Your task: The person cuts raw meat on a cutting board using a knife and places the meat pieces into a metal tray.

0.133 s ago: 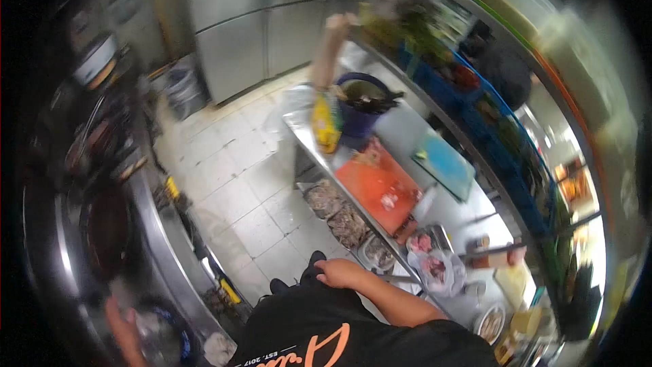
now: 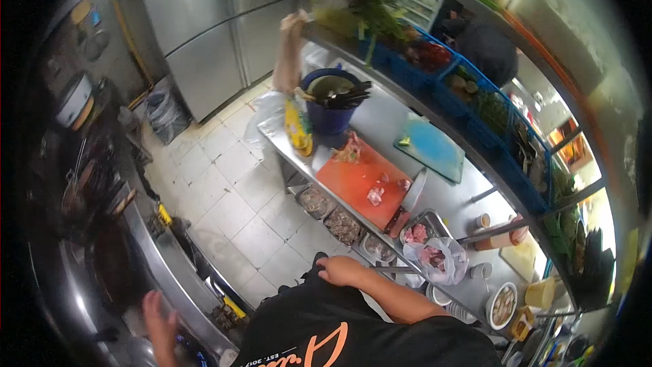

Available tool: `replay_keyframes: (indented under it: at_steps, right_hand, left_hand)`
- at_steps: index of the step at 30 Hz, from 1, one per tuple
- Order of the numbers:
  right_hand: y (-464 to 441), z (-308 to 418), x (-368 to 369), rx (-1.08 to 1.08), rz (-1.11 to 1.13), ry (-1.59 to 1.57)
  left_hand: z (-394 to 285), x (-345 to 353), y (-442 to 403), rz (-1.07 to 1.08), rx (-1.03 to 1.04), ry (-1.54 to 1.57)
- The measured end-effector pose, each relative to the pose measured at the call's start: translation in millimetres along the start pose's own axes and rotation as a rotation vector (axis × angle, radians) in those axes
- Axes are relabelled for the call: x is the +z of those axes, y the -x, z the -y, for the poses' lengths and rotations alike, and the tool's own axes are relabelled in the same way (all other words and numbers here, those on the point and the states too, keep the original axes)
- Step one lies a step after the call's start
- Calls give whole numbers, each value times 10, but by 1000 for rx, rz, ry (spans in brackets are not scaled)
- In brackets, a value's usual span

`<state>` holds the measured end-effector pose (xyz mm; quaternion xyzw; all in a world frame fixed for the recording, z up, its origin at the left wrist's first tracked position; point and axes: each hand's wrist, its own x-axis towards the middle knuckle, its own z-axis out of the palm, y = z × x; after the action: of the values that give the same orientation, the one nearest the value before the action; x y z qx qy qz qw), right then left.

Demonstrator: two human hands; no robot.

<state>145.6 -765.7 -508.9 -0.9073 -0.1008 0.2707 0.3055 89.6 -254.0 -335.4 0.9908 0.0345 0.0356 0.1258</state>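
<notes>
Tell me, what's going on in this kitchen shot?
The camera wearer stands between a metal counter and a steel table. The left hand, fingers spread, is on the counter side; the right hand is low by the dark clothing, its grip unclear. Neither hand is at the red board, where pieces of raw meat lie, with a knife at its edge.

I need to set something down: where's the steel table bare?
Bare steel shows between the blue bucket and turquoise board, and a strip between that board and the orange one. It's crowded around the knife, meat tray and bagged meat.
</notes>
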Motion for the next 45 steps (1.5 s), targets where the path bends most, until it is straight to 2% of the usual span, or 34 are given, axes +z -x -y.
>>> replay_keyframes:
  at_steps: [1,3,4,6,8,10,14,16,18,19,20,23,24,26,27,29,30,32,34,37,39,42,45]
  right_hand:
    - [121,-159,-140,55,-65,-28]
    - [312,-537,-531,257,-307,-131]
    - [365,-700,-686,336,-424,-186]
    - [504,-1096,-916,419,-704,-88]
    - [628,-1623,-1033,350,-726,512]
    - [604,-2037,-1050,506,-692,485]
    - [576,-2196,-1070,533,-485,662]
    - [473,-2322,-966,624,-618,502]
    - [505,-2260,-1025,766,-749,182]
    - [649,-1935,-1265,853,-812,-63]
    - [759,-1693,-1431,931,-874,-315]
    - [998,-1537,-1525,1015,-909,-361]
    - [1077,-1492,-1452,951,-1052,-372]
    - [1192,-1415,-1304,882,-1172,-387]
    - [1248,-1368,-1219,846,-1229,-387]
    - [1279,-1421,-901,709,-1395,-206]
    - [1211,-1552,-687,623,-1512,-167]
    - [1113,-1407,-583,698,-1546,-291]
    - [1170,-850,-709,1032,-1370,-597]
    - [940,-624,-564,896,-1576,-851]
    - [786,-579,-450,971,-1562,-822]
    - [586,-449,-493,1044,-1519,-659]
    - [390,-320,-728,1043,-1526,-658]
  left_hand:
    - [-373,197,-117,37,108,3]
    - [-1116,508,-433,228,108,240]
    - [-1406,600,-568,256,168,291]
    - [-1919,741,-822,312,269,380]
    - [-2379,883,-1140,373,412,357]
    - [-2916,1006,-1421,409,554,345]
    - [-3886,1338,-1855,454,901,416]
    - [-4311,1653,-2063,462,1053,395]
    - [-4704,2106,-2313,483,1171,290]
    - [-4894,2352,-2450,521,1215,204]
    - [-5089,2600,-2565,421,1227,229]
    - [-5577,3424,-2987,242,1158,302]
    - [-5656,3694,-3112,227,1143,285]
    - [-5802,4204,-3355,216,1134,214]
    - [-5887,4228,-3418,219,1137,161]
    - [-6049,4119,-3463,501,1157,18]
    - [-6051,4023,-3460,556,1161,24]
    - [-5913,3892,-3359,590,1173,115]
    - [-5590,4020,-3370,535,1171,214]
    - [-5338,4332,-3709,440,1149,173]
    - [-5295,4237,-3910,385,1103,16]
    - [-5319,3835,-3906,525,1039,58]
    - [-5243,3453,-3729,381,1322,119]
